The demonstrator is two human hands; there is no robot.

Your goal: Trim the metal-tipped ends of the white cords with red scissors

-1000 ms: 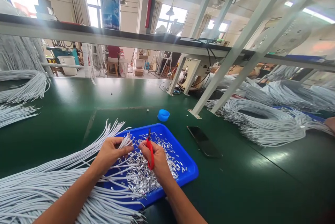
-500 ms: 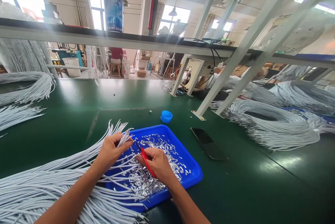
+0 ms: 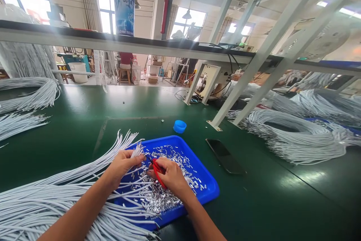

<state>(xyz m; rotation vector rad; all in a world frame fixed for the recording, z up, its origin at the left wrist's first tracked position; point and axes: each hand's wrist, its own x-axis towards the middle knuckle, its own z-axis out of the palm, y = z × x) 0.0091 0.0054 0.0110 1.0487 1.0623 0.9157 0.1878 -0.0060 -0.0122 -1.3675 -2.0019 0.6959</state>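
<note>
Wires (image 3: pixel 137 150) pinched in left hand (image 3: pixel 122 165) at ten o'clock of tray (image 3: pixel 211 185), right hand (image 3: pixel 172 176) clasping cutters (image 3: pixel 157 169) alongside; work looks midway, metal bits (image 3: pixel 162 197) heaped inside, loose wires (image 3: pixel 53 203) at eight o'clock probably remaining.

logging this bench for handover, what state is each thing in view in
left grip: closed on white wires
right grip: closed on red-handled tool
red-handled tool: tip near the wires, open or shut unclear
blue tray: holding loose silvery pieces
phone: lying flat, screen dark
blue cap: set down beyond the tray
right-side wire bundle: coiled
blue can: upright
</note>
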